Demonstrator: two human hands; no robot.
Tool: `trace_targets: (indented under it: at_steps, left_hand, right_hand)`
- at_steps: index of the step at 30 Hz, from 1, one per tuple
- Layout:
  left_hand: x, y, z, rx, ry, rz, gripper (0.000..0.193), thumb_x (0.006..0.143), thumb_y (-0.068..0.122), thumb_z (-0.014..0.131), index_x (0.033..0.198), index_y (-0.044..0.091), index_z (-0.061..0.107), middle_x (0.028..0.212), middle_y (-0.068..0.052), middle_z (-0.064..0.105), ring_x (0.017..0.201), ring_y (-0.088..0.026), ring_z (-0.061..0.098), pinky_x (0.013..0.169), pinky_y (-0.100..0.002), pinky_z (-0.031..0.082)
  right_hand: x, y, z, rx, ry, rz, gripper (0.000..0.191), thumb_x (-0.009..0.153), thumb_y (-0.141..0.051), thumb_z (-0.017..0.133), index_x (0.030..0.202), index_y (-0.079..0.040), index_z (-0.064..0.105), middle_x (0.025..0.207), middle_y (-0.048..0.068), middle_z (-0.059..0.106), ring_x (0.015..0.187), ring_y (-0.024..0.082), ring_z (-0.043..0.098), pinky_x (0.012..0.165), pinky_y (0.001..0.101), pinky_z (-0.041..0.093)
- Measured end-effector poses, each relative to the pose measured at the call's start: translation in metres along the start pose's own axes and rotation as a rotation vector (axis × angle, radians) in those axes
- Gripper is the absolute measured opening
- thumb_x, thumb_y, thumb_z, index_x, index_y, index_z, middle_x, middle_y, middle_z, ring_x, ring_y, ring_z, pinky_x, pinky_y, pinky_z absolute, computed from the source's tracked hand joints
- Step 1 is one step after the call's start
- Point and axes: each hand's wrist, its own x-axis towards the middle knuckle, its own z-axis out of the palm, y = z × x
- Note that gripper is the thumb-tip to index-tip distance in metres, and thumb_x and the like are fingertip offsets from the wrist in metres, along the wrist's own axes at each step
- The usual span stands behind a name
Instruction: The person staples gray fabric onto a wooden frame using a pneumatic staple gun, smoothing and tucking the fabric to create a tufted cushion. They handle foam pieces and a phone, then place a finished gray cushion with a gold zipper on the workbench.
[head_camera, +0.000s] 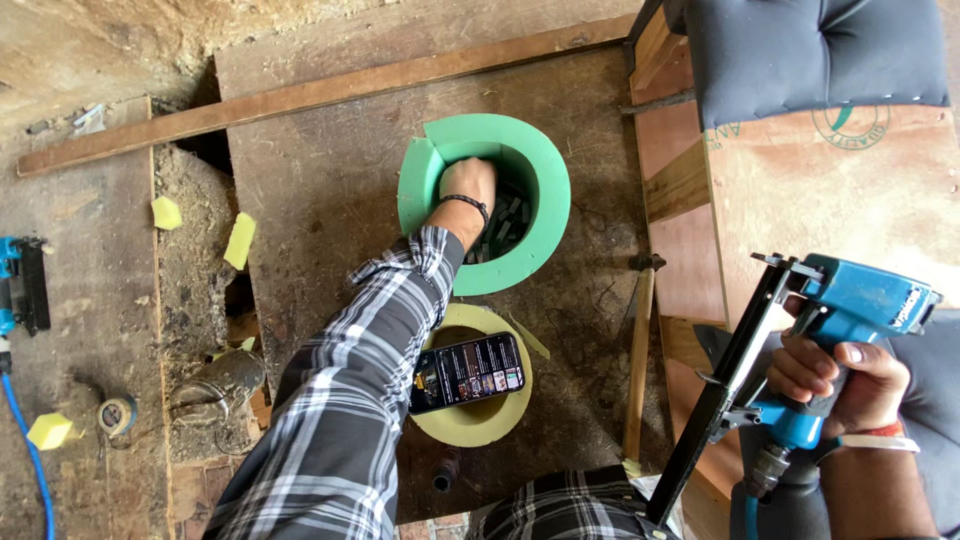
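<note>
Nearest the camera, the right hand has its fingers wrapped tight round the grip of a blue staple gun. Beyond it, the left hand reaches down into a green foam ring holding dark staple strips; whether those fingers grip any cannot be told. Reloading seems under way, calling for a strip lifted out. Below the ring lies a phone on a yellow foam disc, on a scuffed plywood floor.

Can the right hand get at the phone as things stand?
Probably not right away: the right hand grips the blue staple gun, and the left arm lies partly over the phone.
</note>
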Motion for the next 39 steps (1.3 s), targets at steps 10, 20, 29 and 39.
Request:
trace_targets:
  at_steps: [10, 20, 29, 39]
  left_hand:
    - [-0.018, -0.001, -0.016, 0.104, 0.008, 0.070, 0.025, 0.091, 0.009, 0.056, 0.091, 0.009, 0.080, 0.099, -0.019, 0.075, 0.094, -0.035, 0.074, 0.079, -0.044, 0.060]
    - [-0.011, -0.010, -0.002, 0.071, 0.026, 0.058, 0.027, 0.093, 0.007, 0.053, 0.093, 0.008, 0.080, 0.105, -0.018, 0.075, 0.102, -0.034, 0.072, 0.086, -0.043, 0.059]
    - [-0.035, -0.005, -0.063, -0.011, -0.054, 0.174, 0.022, 0.081, 0.005, 0.065, 0.096, 0.010, 0.080, 0.105, -0.018, 0.074, 0.097, -0.037, 0.070, 0.083, -0.046, 0.056]
    - [-0.142, 0.100, -0.125, -1.648, -0.383, 0.158, 0.021, 0.092, 0.015, 0.074, 0.110, 0.004, 0.072, 0.094, -0.003, 0.076, 0.081, -0.013, 0.073, 0.069, -0.029, 0.061]
  right_hand:
    - [0.009, 0.005, 0.008, 0.007, -0.029, 0.025, 0.059, 0.095, -0.015, 0.072, 0.141, 0.014, 0.050, 0.069, 0.002, 0.051, 0.063, 0.013, 0.049, 0.064, 0.0304, 0.045]
    - [0.016, 0.008, 0.024, 0.015, -0.053, 0.056, 0.066, 0.092, -0.015, 0.072, 0.147, 0.011, 0.046, 0.074, 0.002, 0.049, 0.063, 0.014, 0.048, 0.062, 0.0305, 0.044]
    - [0.018, 0.012, 0.024, 0.012, -0.079, 0.047, 0.067, 0.091, -0.016, 0.071, 0.149, 0.007, 0.048, 0.074, 0.001, 0.049, 0.063, 0.013, 0.048, 0.062, 0.0302, 0.045]
    - [0.020, 0.015, 0.017, 0.050, -0.213, 0.043, 0.050, 0.092, -0.018, 0.069, 0.134, 0.005, 0.055, 0.072, 0.001, 0.051, 0.061, 0.016, 0.047, 0.061, 0.0335, 0.043]
